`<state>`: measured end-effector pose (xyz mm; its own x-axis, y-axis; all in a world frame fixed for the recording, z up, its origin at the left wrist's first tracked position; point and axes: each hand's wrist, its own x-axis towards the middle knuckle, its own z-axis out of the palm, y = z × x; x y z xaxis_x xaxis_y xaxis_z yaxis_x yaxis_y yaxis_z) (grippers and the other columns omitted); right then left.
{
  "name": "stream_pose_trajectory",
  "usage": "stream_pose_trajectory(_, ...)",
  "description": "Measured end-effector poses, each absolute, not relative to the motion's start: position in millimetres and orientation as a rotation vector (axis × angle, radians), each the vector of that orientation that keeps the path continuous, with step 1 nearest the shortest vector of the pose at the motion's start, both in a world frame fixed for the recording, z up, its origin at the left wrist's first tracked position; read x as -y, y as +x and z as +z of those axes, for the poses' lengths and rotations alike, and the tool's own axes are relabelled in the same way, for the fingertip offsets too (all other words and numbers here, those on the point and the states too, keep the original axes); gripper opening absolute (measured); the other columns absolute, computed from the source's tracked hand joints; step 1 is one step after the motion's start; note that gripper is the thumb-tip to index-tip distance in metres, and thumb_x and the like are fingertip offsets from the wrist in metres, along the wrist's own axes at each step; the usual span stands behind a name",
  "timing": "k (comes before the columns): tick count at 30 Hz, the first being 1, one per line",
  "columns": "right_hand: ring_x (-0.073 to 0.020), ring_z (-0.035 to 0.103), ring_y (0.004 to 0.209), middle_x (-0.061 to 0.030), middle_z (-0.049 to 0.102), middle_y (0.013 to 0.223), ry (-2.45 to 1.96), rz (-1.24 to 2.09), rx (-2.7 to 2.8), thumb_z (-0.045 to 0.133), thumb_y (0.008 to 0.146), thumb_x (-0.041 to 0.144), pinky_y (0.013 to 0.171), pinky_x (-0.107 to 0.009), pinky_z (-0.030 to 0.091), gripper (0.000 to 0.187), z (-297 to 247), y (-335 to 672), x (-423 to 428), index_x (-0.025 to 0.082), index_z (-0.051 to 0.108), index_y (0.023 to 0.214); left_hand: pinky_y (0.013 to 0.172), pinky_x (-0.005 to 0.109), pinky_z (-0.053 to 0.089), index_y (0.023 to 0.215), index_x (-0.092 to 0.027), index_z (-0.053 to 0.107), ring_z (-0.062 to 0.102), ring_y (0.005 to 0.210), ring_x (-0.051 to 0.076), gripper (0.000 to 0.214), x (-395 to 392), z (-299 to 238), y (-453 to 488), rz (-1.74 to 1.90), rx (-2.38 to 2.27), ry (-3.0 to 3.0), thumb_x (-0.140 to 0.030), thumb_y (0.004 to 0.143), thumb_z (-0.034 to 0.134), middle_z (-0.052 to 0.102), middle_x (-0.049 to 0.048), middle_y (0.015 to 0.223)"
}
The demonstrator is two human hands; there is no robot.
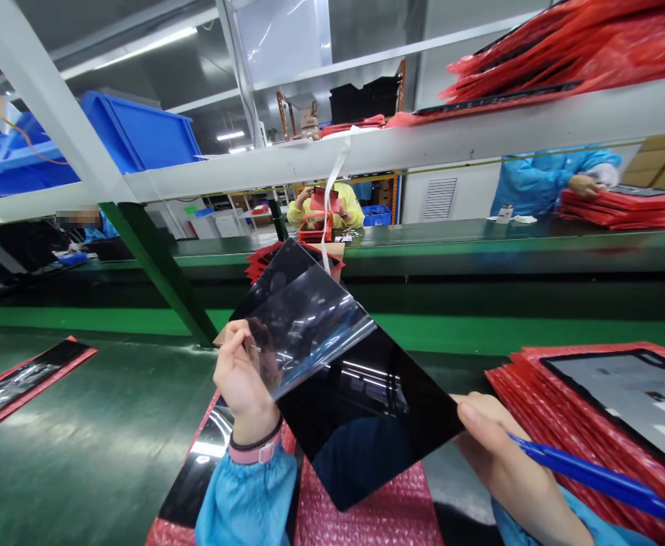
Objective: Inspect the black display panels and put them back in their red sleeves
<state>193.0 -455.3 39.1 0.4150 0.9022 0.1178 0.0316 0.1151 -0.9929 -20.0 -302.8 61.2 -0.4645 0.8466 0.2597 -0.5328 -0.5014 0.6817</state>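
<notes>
Tilted in front of me is a glossy black screen panel, its surface reflecting the ceiling lights. My right hand pinches its right corner, and a blue pen is tucked in the same hand. My left hand has its fingers closed on the edge of a clear plastic film, which is folded back over the panel's upper left part. Underneath lies pink bubble wrap on the bench. Another dark panel rests on red wrap by my left sleeve.
At right stands a stack of red bubble-wrap sleeves topped by a grey-backed panel. A wrapped dark panel lies at left. A green post and a white shelf beam cross ahead. Co-workers sit beyond the bench.
</notes>
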Motion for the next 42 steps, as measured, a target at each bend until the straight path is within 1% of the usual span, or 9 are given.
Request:
stream_pose_trajectory(5,-0.0302,0.063,0.089,-0.0068,0.071,0.083,-1.383,0.888,1.006,0.067,0.065,0.067,0.086,-0.046,0.047,0.044,39.6,196.7,454.7,0.024,0.074,0.072,0.055,0.016,0.038,0.055,-0.017,0.053,0.045,0.060,0.008,0.011,315.4,68.8,-11.7,1.909,-0.678,0.821,-0.022,0.058,0.062,0.045,-0.0037,0.063)
stream_pose_trajectory(9,-0.0319,0.061,0.104,-0.0085,0.071,0.103,-1.350,0.841,0.980,0.069,0.067,0.063,0.096,-0.047,0.044,0.045,46.4,193.0,452.6,0.024,0.075,0.089,0.060,0.022,0.042,0.059,-0.018,0.056,0.050,0.064,0.014,0.016,330.1,68.3,-2.1,1.723,-0.508,0.962,-0.031,0.068,0.054,0.052,0.0006,0.065)
stream_pose_trajectory(17,-0.0230,0.067,0.083,-0.0017,0.072,0.087,-1.174,0.835,1.392,0.068,0.077,0.040,0.073,-0.029,0.055,0.024,61.4,192.9,443.9,0.027,0.070,0.097,0.073,0.028,0.040,0.063,-0.017,0.062,0.052,0.076,0.020,0.036,340.5,56.8,2.1,1.602,-0.424,1.084,-0.043,0.081,0.043,0.061,0.0060,0.077)
stream_pose_trajectory(22,-0.0268,0.062,0.110,-0.0049,0.066,0.121,-1.242,0.710,1.400,0.074,0.073,0.036,0.090,-0.031,0.053,0.052,49.7,193.4,443.2,0.025,0.058,0.121,0.068,0.027,0.038,0.061,-0.018,0.062,0.048,0.069,0.018,0.034,341.4,56.7,4.3,1.638,-0.441,1.116,-0.038,0.082,0.043,0.055,0.0036,0.067)
stream_pose_trajectory(27,-0.0266,0.062,0.112,-0.0025,0.064,0.125,-1.298,0.536,1.545,0.075,0.074,0.033,0.084,-0.030,0.058,0.069,40.6,195.7,445.1,0.033,0.039,0.133,0.067,0.027,0.039,0.061,-0.018,0.063,0.050,0.070,0.018,0.034,340.7,57.1,6.4,1.681,-0.444,1.141,-0.036,0.081,0.044,0.058,0.0048,0.068)
stream_pose_trajectory(30,-0.0304,0.044,0.130,-0.0079,0.040,0.148,-1.274,0.305,1.558,0.075,0.074,0.033,0.101,-0.042,0.047,0.090,32.9,192.6,443.9,0.032,0.020,0.146,0.068,0.027,0.040,0.060,-0.017,0.064,0.052,0.070,0.019,0.033,339.3,55.8,7.6,1.705,-0.436,1.171,-0.034,0.081,0.045,0.059,0.0053,0.069)
stream_pose_trajectory(34,-0.0327,0.001,0.144,-0.0028,0.000,0.159,-1.139,-0.126,1.684,0.074,0.076,0.019,0.114,-0.059,0.010,0.105,26.0,189.1,442.3,0.031,0.000,0.150,0.070,0.028,0.042,0.063,-0.018,0.068,0.058,0.075,0.020,0.034,337.0,49.9,7.5,1.737,-0.372,1.294,-0.032,0.082,0.044,0.065,0.0059,0.073)
stream_pose_trajectory(37,-0.0342,-0.007,0.143,-0.0020,0.018,0.157,-1.084,-0.262,1.868,0.074,0.075,0.016,0.110,-0.068,-0.003,0.104,29.1,190.2,443.7,0.028,0.004,0.151,0.074,0.030,0.045,0.072,-0.019,0.074,0.063,0.081,0.023,0.027,335.9,43.9,5.2,1.748,-0.350,1.449,-0.029,0.080,0.050,0.071,0.0062,0.080)
stream_pose_trajectory(42,-0.0302,0.015,0.143,-0.0034,0.063,0.127,-1.001,-0.265,1.820,0.068,0.074,0.009,0.110,-0.070,0.003,0.088,35.4,191.1,446.2,0.030,0.022,0.146,0.070,0.028,0.049,0.086,-0.024,0.077,0.068,0.084,0.022,0.018,338.0,37.8,2.6,1.713,-0.416,1.655,-0.019,0.077,0.062,0.075,0.0047,0.090)
